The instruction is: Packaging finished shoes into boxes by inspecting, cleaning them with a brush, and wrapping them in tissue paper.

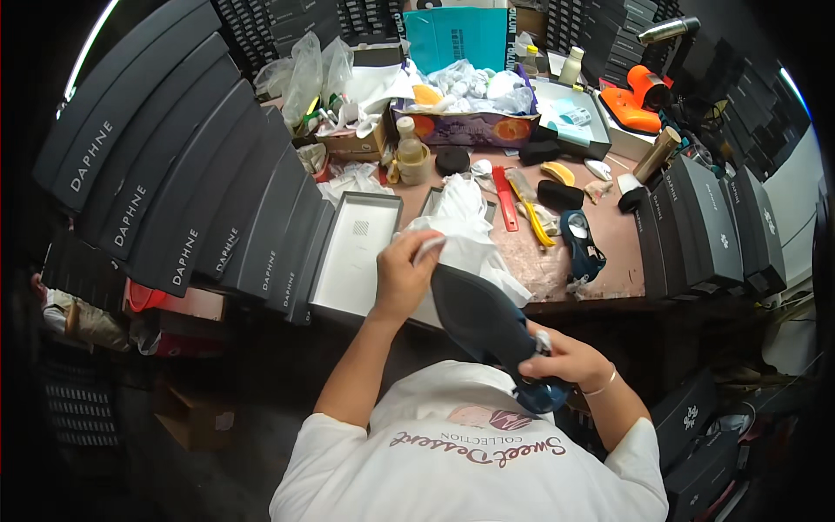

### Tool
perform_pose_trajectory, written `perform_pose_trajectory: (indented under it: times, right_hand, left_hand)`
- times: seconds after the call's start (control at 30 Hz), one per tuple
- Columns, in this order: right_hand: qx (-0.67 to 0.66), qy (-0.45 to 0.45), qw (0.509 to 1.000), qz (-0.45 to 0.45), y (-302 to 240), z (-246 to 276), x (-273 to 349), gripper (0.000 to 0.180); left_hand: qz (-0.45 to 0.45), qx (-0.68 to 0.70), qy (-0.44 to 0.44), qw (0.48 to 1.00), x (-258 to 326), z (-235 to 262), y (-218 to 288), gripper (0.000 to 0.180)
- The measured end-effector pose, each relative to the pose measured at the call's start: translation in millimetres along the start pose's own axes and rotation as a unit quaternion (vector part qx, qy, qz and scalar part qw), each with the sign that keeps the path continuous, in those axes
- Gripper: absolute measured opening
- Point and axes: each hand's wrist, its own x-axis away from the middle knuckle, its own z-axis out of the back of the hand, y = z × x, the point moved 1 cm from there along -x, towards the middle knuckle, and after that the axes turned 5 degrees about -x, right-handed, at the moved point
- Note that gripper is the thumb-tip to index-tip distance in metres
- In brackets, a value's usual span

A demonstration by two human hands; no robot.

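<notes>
My right hand (pixel 570 364) grips a dark blue sandal (pixel 477 315) by its heel end, with the dark sole facing up and the toe end pointing up and left. A bit of white shows by my right fingers. The fingers of my left hand (pixel 405 271) are pinched on a small white wad (pixel 429 250), paper or cloth, beside the toe end. Just beyond lies crumpled white tissue paper (pixel 465 228) over a grey box. A second dark blue sandal (pixel 581 246) rests on the table to the right.
An open shallow box part (pixel 358 248) lies left of the tissue. Stacked dark shoe boxes (pixel 174 165) rise at left, others (pixel 696 226) at right. A red brush-like tool (pixel 505 198), a yellow-handled tool (pixel 537 224), a bottle (pixel 407 139) and a carton of white paper (pixel 470 126) stand on the table (pixel 613 270).
</notes>
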Motion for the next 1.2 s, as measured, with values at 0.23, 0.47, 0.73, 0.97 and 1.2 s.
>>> perform_pose_trajectory:
  times: [0.23, 0.47, 0.73, 0.97, 1.2]
  right_hand:
    - [-0.123, 0.117, 0.984, 0.054, 18.7, 10.4, -104.7, 0.046]
    - [-0.262, 0.022, 0.965, -0.011, 30.2, 15.6, -96.0, 0.055]
    - [-0.182, 0.089, 0.978, 0.049, 6.4, 2.6, -122.0, 0.046]
    - [0.271, 0.179, 0.908, 0.265, 30.0, 17.6, -172.2, 0.050]
    - [0.081, 0.140, 0.975, 0.150, -5.5, -3.1, -184.3, 0.041]
  left_hand:
    - [-0.056, -0.088, 0.018, 0.994, 2.3, 38.3, 2.3, 0.024]
    - [0.045, -0.005, -0.055, 0.997, -9.1, 24.8, -5.5, 0.018]
    - [-0.127, 0.009, 0.032, 0.991, 23.4, 33.2, 27.2, 0.040]
    - [-0.315, -0.024, 0.006, 0.949, 29.8, 31.7, 13.3, 0.049]
    - [-0.111, -0.037, 0.018, 0.993, 50.9, 41.2, -4.1, 0.048]
